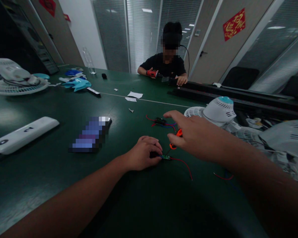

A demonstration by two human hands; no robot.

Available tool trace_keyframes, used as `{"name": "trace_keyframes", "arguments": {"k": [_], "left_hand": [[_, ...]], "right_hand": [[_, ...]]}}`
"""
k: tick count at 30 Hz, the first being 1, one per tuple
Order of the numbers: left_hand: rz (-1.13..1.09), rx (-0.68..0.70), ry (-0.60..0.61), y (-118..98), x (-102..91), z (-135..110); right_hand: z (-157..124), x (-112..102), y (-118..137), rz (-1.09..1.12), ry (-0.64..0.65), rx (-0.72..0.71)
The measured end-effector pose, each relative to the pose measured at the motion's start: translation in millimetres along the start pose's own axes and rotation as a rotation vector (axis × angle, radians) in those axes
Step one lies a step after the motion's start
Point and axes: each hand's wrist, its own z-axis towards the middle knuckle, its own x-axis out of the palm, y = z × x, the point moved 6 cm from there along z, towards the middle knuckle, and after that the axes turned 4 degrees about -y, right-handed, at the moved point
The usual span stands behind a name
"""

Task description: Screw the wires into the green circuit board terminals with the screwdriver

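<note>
My left hand rests on the table with thumb and fingers pinched on the end of a small green circuit board. A red wire curves from the board's right end over the tabletop. In my right hand is an orange-and-black screwdriver, its thin shaft pointing down at the board. Whether the tip touches the board I cannot tell. The right index finger and thumb stand apart, and the remaining fingers are mostly hidden. Just beyond lies a black module with red and blue wires.
Left of my hands lie a phone and a long white device. White fan parts crowd the right side. Another loose red wire lies under my right forearm. Across the table, a person holds a red tool.
</note>
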Motion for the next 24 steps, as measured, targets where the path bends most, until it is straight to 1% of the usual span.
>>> {"name": "trace_keyframes", "arguments": {"k": [7, 24], "left_hand": [[0.013, 0.013, -0.017, -0.2, 0.1, -0.1], [0.01, 0.022, -0.023, 1.8, 0.9, -1.2]], "right_hand": [[-1.2, -0.5, 4.0, 0.014, 0.002, -0.008], [-2.4, -0.3, 3.4, 0.04, 0.004, -0.03]]}}
